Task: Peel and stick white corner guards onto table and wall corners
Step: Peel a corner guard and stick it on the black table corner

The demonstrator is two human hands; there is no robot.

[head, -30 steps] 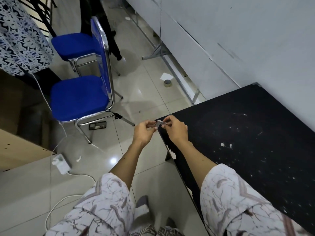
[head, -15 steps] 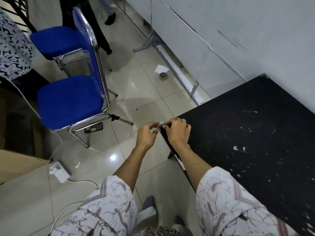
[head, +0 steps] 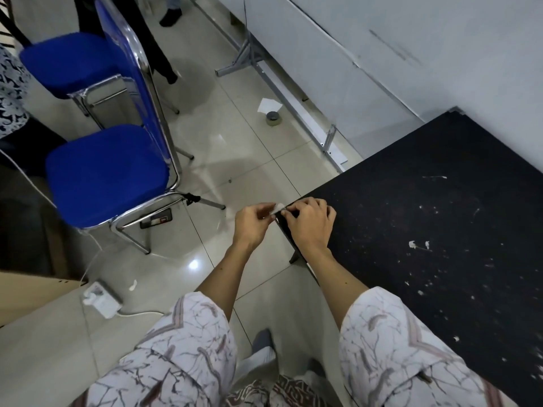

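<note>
A black table (head: 426, 230), its top flecked with white specks, fills the right of the scene and butts against a pale grey wall (head: 411, 54) on the far right. On the tiled floor to the left stand two blue chairs, the nearer blue chair (head: 108, 171) with a chrome frame. Farther off on the floor lie a roll of tape (head: 273, 118) and a white paper scrap (head: 269, 104); a white power adapter (head: 101, 298) with its cable sits near left.

Both hands meet at the table's near-left corner. The right hand (head: 308, 227) rests over the corner with fingers curled, pinching the white corner guard (head: 277, 207); the left hand (head: 252, 223), just off the table edge, pinches the same piece from the left side. The guard sits right at the corner tip, but whether it already touches the table cannot be told, as it is small and blurred.

The guard looks very light and probably soft or rubbery, so it should need only fingertip force. Its adhesive face would likely grab skin or dust, so holding it by the outer faces and edges seems wisest. It could go on crooked if pressed before it is squared to the corner.
</note>
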